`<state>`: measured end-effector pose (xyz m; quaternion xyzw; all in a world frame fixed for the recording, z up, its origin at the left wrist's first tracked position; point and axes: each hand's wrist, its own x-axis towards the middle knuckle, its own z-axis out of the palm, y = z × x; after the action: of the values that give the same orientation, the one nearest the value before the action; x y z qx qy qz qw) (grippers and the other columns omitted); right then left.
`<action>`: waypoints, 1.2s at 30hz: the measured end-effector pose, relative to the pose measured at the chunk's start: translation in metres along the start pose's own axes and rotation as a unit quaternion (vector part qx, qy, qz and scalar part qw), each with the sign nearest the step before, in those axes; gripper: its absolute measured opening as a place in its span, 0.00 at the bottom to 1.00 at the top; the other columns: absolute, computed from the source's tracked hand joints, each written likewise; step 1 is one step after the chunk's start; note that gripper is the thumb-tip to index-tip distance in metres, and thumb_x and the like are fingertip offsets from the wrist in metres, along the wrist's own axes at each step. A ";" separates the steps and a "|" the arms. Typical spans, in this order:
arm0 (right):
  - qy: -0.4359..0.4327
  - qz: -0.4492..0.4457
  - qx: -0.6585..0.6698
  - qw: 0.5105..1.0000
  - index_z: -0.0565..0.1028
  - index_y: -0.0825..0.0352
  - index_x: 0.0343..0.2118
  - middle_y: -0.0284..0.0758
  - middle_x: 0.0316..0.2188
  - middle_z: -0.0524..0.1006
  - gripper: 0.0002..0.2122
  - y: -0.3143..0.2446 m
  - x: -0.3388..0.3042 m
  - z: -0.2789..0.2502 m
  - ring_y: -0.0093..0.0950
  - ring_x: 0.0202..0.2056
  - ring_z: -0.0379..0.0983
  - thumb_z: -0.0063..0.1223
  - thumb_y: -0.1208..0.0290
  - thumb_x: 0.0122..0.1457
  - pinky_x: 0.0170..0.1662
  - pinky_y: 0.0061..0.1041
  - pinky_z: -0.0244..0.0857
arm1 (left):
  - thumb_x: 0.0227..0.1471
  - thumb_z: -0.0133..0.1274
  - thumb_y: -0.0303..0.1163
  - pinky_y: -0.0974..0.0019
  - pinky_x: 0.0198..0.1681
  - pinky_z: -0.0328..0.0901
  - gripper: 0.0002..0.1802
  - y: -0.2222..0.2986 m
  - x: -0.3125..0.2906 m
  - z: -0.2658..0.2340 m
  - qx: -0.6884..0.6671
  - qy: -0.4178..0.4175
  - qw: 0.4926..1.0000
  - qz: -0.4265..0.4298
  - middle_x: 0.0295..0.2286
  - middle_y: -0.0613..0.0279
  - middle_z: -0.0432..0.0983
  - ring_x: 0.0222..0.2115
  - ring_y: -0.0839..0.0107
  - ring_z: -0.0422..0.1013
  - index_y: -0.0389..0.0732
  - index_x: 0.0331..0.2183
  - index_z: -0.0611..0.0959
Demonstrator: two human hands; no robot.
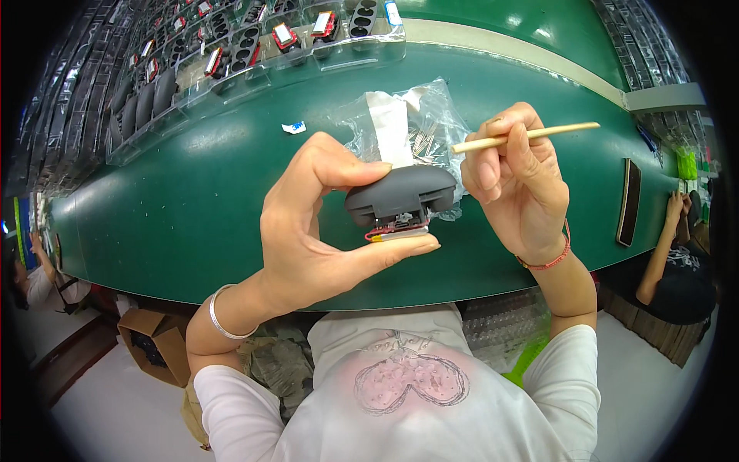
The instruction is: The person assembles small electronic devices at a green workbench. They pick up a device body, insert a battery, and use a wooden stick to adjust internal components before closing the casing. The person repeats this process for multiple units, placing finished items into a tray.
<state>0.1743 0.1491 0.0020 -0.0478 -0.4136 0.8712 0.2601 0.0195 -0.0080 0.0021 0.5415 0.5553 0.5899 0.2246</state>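
Between thumb and fingers, my left hand (308,219) grips a dark grey rounded plastic housing (400,191) above the table. On the housing's underside, a small circuit board, red wires and a flat silvery battery (396,232) with a yellow end show. My right hand (523,173) pinches a thin wooden stick (531,136), its left end pointing toward the housing but apart from it. Behind both hands lies a clear plastic bag (443,112) with a white paper strip (389,127) and several thin metal pins (423,144).
Clear trays (262,81) at the back left hold black shells and red-edged boards. A small white-and-blue scrap (293,128) lies on the green table (185,192). A dark phone-like slab (629,202) is at right. Other people sit at both sides; a cardboard box (158,345) stands below left.
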 end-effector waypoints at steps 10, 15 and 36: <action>-0.016 -0.022 -0.112 0.993 0.73 0.73 0.42 0.39 0.27 0.75 0.12 0.004 -0.005 0.004 0.21 0.28 0.70 0.42 0.69 0.66 0.31 0.18 0.64 | 0.28 0.73 0.21 0.74 0.38 0.66 0.35 -0.001 -0.004 -0.004 0.003 -0.014 1.000 0.022 0.33 0.60 0.66 0.33 0.75 0.67 0.37 0.40 0.71; 0.008 -0.044 -0.161 0.986 0.73 0.74 0.41 0.39 0.26 0.75 0.12 0.010 -0.009 0.013 0.21 0.27 0.71 0.42 0.70 0.66 0.30 0.19 0.65 | 0.28 0.73 0.22 0.73 0.38 0.66 0.36 -0.001 -0.003 -0.004 0.005 -0.010 0.999 0.044 0.34 0.59 0.67 0.34 0.74 0.67 0.38 0.42 0.70; -0.019 -0.114 -0.222 0.968 0.72 0.75 0.33 0.41 0.25 0.76 0.06 0.000 -0.015 0.022 0.22 0.25 0.74 0.48 0.76 0.61 0.27 0.17 0.69 | 0.27 0.74 0.23 0.74 0.31 0.65 0.38 0.000 -0.005 0.002 0.139 0.032 0.982 0.127 0.32 0.59 0.72 0.32 0.73 0.70 0.39 0.42 0.71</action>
<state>0.1812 0.1266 0.0146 -0.0399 -0.6043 0.7229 0.3326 0.0225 -0.0116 0.0002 0.6144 0.5653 0.5478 0.0529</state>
